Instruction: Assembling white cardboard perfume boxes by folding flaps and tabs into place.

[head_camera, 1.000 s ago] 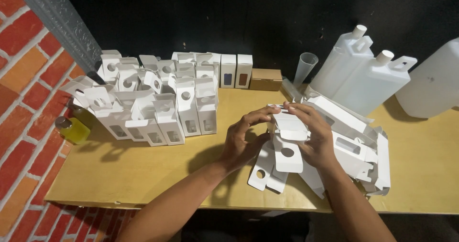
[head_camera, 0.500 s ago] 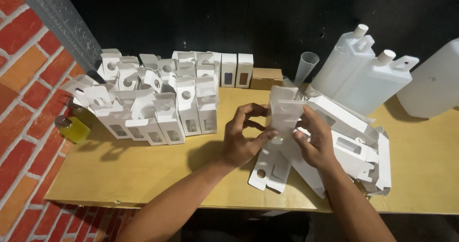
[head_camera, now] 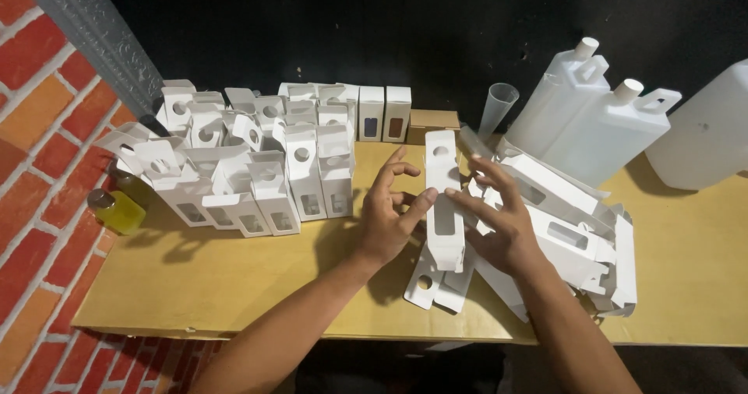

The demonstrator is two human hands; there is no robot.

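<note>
- Carton (head_camera: 444, 207): white, long and narrow, with a round hang-hole near its top and a window slot lower down; held upright above the table (head_camera: 234, 285), between both hands, over the near end of a heap of flat blanks (head_camera: 576, 238).
- Left hand (head_camera: 387, 215): fingers spread and half curled, thumb tip pressed against the carton's left edge; a light pinch, not a closed grasp.
- Right hand (head_camera: 499, 215): fingers extended and fanned, fingertips resting on the carton's right face and edge; open, bracing rather than clamping.
- Finished cartons (head_camera: 257, 176): standing in crowded rows at left, top flaps raised, several leaning on neighbours; two closed ones with dark windows at the back, beside a small brown box (head_camera: 432, 121).
- Small bottle of yellow liquid (head_camera: 117, 211): at the table's left edge, close to the brick wall (head_camera: 39, 168).
- Clear measuring cone (head_camera: 499, 106) and large translucent jugs (head_camera: 600, 114): at the rear right, well apart from both hands.
- Risk, slip: held by edges and fingertips only, so likely to twist or drop onto the heap if one side lets go.
- Risk, crease: thin card, liable to buckle at the window slot under uneven squeeze.
- Risk, knock-on: standing rows close to the left forearm; a careless sweep could topple several at once.
</note>
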